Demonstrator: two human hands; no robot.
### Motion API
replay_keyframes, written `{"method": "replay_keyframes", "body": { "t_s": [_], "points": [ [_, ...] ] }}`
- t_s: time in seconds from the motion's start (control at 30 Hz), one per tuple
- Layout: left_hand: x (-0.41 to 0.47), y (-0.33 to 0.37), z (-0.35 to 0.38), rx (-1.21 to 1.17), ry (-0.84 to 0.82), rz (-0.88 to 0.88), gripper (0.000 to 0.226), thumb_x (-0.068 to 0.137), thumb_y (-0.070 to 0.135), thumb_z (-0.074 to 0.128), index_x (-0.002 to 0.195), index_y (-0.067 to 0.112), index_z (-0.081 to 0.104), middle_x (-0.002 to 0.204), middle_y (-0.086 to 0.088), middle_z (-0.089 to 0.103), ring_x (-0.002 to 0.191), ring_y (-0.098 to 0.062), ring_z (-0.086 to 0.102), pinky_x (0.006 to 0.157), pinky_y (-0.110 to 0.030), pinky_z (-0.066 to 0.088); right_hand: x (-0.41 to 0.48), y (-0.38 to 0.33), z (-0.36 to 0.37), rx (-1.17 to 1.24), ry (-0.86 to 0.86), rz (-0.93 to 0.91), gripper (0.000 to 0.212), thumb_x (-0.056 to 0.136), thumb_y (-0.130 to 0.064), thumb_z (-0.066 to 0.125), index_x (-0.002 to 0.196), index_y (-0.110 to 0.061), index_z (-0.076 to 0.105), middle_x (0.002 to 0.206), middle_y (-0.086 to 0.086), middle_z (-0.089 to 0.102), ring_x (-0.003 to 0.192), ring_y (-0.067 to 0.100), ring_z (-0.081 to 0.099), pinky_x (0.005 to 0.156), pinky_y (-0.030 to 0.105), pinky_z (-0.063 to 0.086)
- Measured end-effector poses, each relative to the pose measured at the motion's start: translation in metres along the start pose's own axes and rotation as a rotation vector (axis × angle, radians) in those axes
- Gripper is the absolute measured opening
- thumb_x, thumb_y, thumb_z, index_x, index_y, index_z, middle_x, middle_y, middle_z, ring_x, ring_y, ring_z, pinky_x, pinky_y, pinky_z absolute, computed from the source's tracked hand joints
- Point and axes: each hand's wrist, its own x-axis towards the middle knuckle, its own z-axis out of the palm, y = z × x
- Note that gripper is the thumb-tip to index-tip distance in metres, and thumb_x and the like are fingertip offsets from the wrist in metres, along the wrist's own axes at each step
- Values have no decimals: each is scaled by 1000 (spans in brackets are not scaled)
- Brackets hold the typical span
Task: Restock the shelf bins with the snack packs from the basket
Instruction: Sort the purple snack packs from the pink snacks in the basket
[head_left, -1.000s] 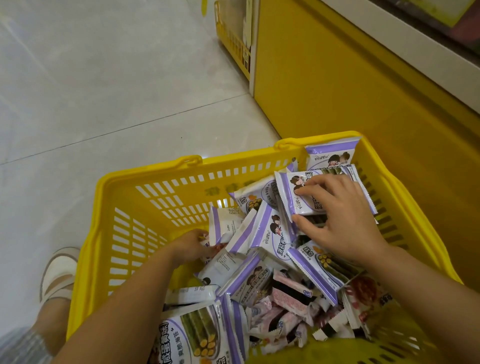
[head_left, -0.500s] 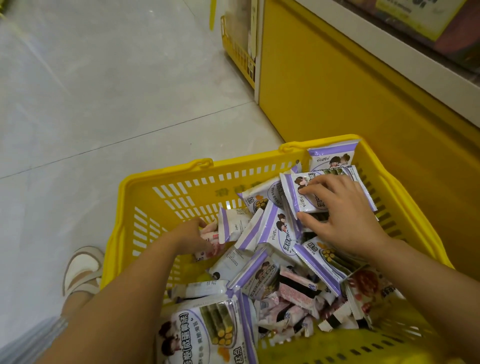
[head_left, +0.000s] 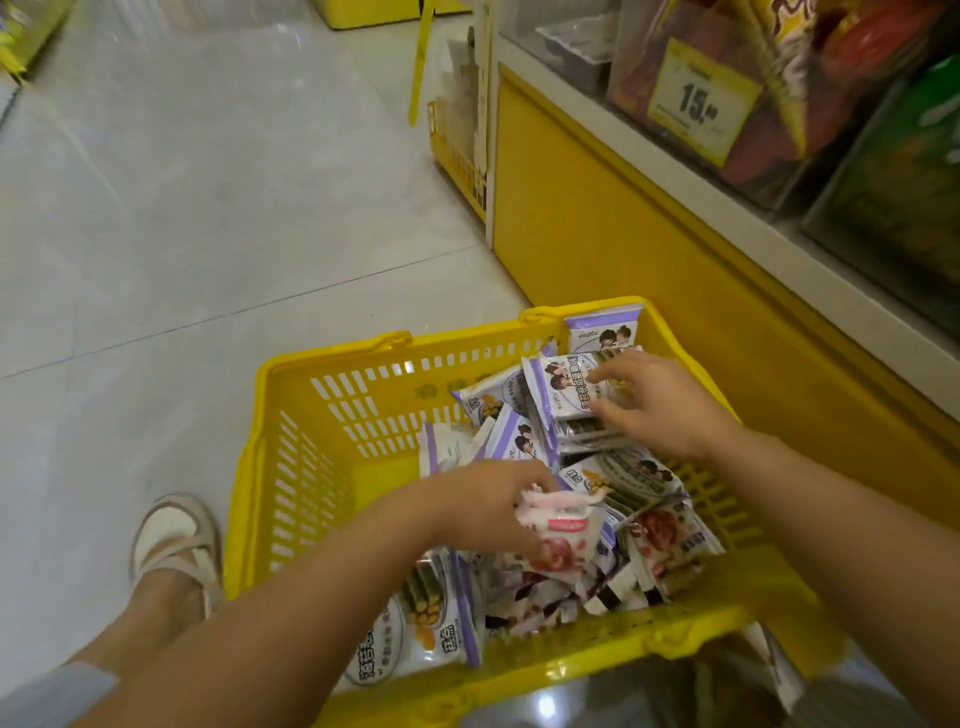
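While both hands are gathering packs from the yellow basket (head_left: 332, 467) | left hand (head_left: 483, 512) is clutching pink packets (head_left: 558, 514) mid-basket | right hand (head_left: 660, 402) is pinching purple seaweed-roll packs (head_left: 569, 387) at far-right corner | next: lifting to shelf bins (head_left: 779, 104).

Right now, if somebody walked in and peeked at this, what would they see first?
First, the bright yellow basket on the floor, low in the middle, heaped with purple-and-white snack packs. Next, the two hands inside it: the left hand gripping a pink-and-white pack, the right hand on a stack of packs at the far side. Up at the top right, a yellow price tag reading 15 sits on the shelf bins.
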Motion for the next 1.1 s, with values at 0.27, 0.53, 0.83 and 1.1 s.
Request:
{"method": "replay_keyframes", "body": {
  "t_s": [0.27,0.53,0.83,1.1],
  "points": [
    [17,-41,14,-121,171,-99,21,92,35,61,112,28,59,114,7,63,98,-10,61,79,-23,49,6,6,15,-32,-72,9,43,93,-27,57,136,-24,48,138,1,48,128,19,41,103,35,36],
    [51,-60,3,-384,476,-264,50,92,42,59,136,24,43,122,4,53,103,-16,59,76,-28,49,18,25,31,-432,-237,-99,100,75,-46,69,150,-36,4,158,0,8,144,23,8,117,46,7],
    [73,-47,13,-431,498,-304,63,88,43,65,139,23,34,143,-3,45,120,-17,48,85,-26,39,9,28,50,-569,-58,-135,101,66,-37,78,149,-28,21,148,13,36,134,33,36,114,54,16],
    [74,-37,14,-192,695,-246,51,93,28,60,141,25,41,144,0,41,130,-17,42,103,-29,37,14,28,42,-545,-57,-177,77,66,-35,76,136,-26,46,130,4,54,118,28,51,101,44,38]
  ]
}}
